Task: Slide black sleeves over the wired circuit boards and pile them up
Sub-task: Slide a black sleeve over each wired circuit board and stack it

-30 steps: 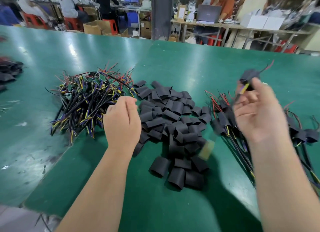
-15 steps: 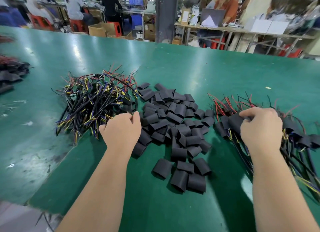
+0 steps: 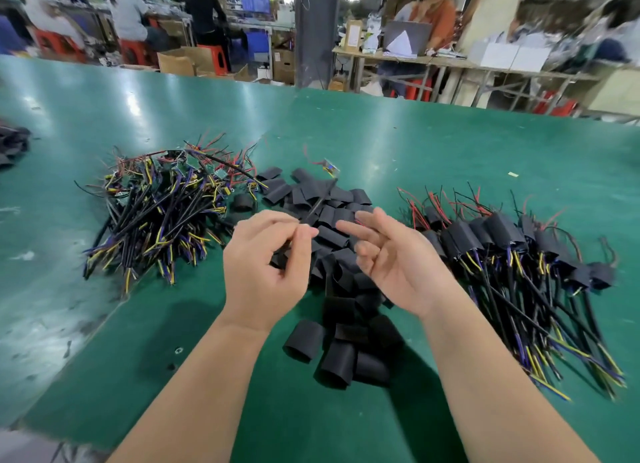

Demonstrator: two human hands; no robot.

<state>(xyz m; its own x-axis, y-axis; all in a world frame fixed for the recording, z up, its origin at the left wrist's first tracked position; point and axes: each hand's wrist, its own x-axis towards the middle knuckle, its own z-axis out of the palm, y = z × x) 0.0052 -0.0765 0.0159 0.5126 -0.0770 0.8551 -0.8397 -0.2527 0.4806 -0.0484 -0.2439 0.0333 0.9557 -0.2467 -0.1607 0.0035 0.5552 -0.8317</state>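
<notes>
So this looks like the very start of a new piece. The left hand point(image 3: 263, 265) pinches a thin black cable point(image 3: 320, 199) between thumb and fingertips, and the cable runs up and away to a small bare board point(image 3: 329, 167) hanging in the air over the far edge of the sleeves point(image 3: 337, 345). No sleeve on it yet. The right hand point(image 3: 391, 258) holds nothing: palm turned up, fingers loose and spread, just beside the left one.

My guess for the next move: the right hand has to grab one sleeve from the heap right under it, pop its mouth open, then feed it over the board. Probably it has to go on from the board end, since the red leads stick out past it, but I can't tell which way works best. Loose leads catching on the sleeve mouth seems like the annoying part.

The board itself is tiny and blurry, with a bit of yellow and short red wires off the tip. I can't tell more than that.

The pile of bare wired boards point(image 3: 162, 210) sits on the left of the green table point(image 3: 415, 144), sleeves in the middle, and the finished pile point(image 3: 502, 237) on the right, which is where this one should land.
</notes>
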